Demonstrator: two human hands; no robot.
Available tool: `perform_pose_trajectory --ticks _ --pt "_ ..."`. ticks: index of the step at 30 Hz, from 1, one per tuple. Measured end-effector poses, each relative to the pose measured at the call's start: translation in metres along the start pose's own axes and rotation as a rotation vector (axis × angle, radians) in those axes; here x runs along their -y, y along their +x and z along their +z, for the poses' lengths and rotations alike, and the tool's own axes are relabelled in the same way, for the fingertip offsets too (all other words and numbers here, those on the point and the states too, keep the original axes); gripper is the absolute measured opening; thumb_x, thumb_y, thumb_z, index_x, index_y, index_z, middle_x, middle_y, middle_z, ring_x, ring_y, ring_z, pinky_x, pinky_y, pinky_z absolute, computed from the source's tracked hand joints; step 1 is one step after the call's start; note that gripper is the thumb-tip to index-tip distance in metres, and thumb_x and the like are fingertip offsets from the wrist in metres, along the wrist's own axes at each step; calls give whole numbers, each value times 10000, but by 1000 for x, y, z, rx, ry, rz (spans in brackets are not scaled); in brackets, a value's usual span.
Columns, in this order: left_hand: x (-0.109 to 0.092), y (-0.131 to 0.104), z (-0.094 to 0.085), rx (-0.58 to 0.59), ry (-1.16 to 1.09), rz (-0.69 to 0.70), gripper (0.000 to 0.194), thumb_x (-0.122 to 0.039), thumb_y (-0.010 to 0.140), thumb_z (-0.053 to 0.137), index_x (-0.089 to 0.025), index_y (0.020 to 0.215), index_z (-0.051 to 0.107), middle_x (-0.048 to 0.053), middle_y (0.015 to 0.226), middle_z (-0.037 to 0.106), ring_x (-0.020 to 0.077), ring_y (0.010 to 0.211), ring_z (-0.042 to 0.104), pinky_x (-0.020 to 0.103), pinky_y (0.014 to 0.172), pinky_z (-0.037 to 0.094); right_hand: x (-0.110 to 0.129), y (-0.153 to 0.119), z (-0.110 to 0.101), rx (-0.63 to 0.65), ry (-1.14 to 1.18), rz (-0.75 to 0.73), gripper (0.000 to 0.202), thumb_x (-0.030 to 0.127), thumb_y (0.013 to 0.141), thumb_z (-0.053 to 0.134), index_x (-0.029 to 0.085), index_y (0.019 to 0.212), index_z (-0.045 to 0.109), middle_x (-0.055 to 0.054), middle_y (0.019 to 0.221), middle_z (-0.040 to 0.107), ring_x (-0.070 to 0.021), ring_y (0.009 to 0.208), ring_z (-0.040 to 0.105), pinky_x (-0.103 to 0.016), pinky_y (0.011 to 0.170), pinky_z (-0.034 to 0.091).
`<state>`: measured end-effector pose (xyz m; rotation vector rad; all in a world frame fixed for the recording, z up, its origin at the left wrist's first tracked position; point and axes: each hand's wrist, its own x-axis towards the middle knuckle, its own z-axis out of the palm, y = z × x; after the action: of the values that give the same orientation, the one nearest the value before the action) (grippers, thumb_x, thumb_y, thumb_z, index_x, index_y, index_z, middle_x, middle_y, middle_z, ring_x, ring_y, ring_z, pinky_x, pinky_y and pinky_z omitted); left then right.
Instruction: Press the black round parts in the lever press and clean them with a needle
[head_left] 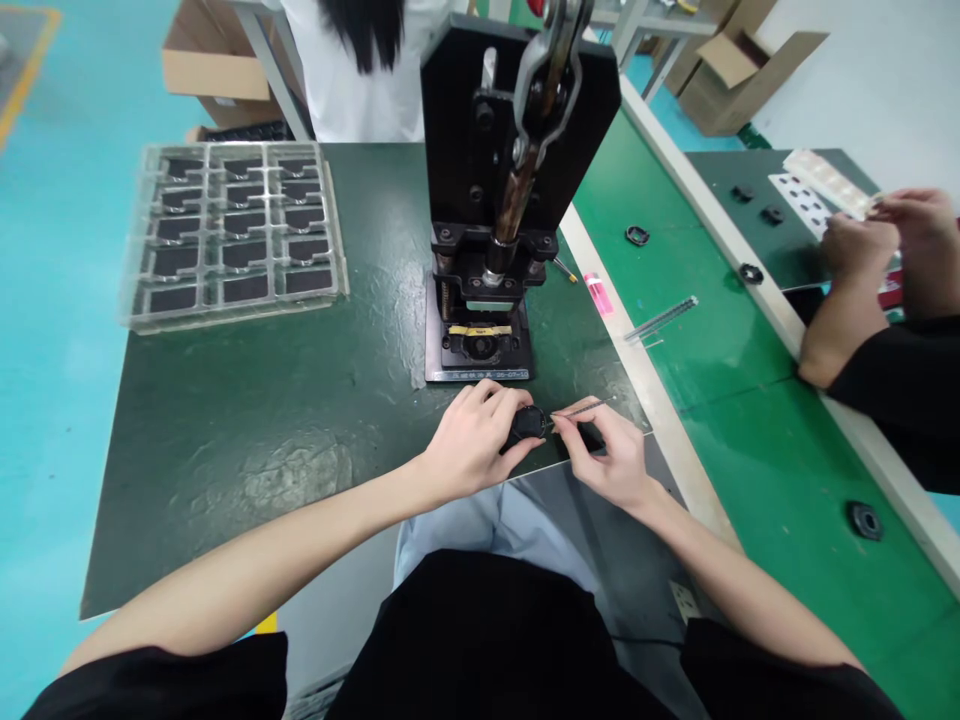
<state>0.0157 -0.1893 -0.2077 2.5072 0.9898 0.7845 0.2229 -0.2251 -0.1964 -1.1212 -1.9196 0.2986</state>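
Hands meet at the near edge of the dark green worktop (pixel 262 420), just in front of a black lever press (pixel 457 150). The left hand (pixel 476 438) grips a small black housing (pixel 527 425) between thumb and fingers, its rounded end turned towards the other hand. The right hand (pixel 611 458) has thumb and fingertips pinched together on a thin dark strip (pixel 589 407), which slants up and away to the right; the fingertips are close beside the housing's rounded end, and whether the strip touches it is too small to tell.

On the press base, under the ram, sits a black fixture (pixel 481 348) with a yellow strip (pixel 480 330) across its rear. To the left, a clear plastic tray (pixel 244 318) holds dark rectangular pieces in three columns.

Right of the worktop, past a pale rail, a green surface (pixel 712 410) carries a black ring-shaped part (pixel 637 235), a narrow clear strip (pixel 667 318) and, nearer, a black part with a round opening (pixel 865 521). A pink label (pixel 598 294) lies on the pale rail. At far right, another person's hands (pixel 862 240) are raised near a white tray (pixel 825 180).
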Motion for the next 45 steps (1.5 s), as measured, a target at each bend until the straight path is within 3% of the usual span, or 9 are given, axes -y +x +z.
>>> perform_pose_trajectory --ticks 15,21,23,27,31,35,38,40,45 --pt "2 -2 5 -47 -93 37 251 -350 970 653 -177 1076 504 80 999 669 246 954 654 378 837 580 -8 -5 14 49 72 4 210 52 933 602 219 813 558 -16 735 642 -167 680 631 -307 590 516" --pt "3 -1 5 -52 -71 43 271 -380 973 657 -181 1078 506 87 999 664 250 955 660 390 837 596 9 16 -21 -287 88 43 131 93 962 602 208 924 653 -71 937 722 -200 885 711 -362 755 589" --pt "3 -1 5 -54 -71 40 277 -381 968 665 -183 1083 510 88 1008 670 251 969 661 393 845 598 16 23 -34 -319 107 90 127 126 973 621 223 1041 667 -46 903 732 -185 811 721 -340 708 598" --pt "3 -2 4 -46 -64 22 292 -384 963 673 -182 1106 518 91 1026 686 254 996 655 399 855 602 25 28 -48 -237 165 230 610 171 926 735 302 1463 477 32 771 715 -155 632 695 -295 618 608" --pt "3 -2 3 -36 -44 19 298 -387 965 672 -179 1116 521 89 1037 696 254 997 643 403 854 600 29 28 -55 -89 144 342 213 284 1003 642 244 1199 717 -50 890 789 -169 704 737 -320 674 650" --pt "3 -1 2 -27 -54 19 292 -384 971 666 -183 1122 518 87 1035 698 252 992 633 398 846 598 32 28 -62 -13 233 414 207 297 983 676 228 1163 752 -74 1049 812 -190 805 773 -333 689 674" --pt "3 -2 2 -18 -47 19 299 -388 970 668 -181 1122 516 87 1036 697 255 990 626 401 843 596 32 28 -62 -56 227 411 106 293 963 707 221 955 785 -35 794 796 -151 611 718 -263 524 596" --pt "2 -2 2 -15 -45 22 301 -389 973 664 -179 1126 514 86 1036 696 258 993 624 401 843 593 31 28 -58 -104 195 403 248 324 994 663 214 792 755 -16 655 734 -128 537 669 -241 481 542" --pt "2 -1 1 -20 -40 34 299 -389 974 662 -171 1121 517 88 1036 697 261 989 617 401 849 591 24 25 -37 -141 126 357 322 395 1013 621 204 769 709 -22 667 696 -147 625 698 -247 542 558"
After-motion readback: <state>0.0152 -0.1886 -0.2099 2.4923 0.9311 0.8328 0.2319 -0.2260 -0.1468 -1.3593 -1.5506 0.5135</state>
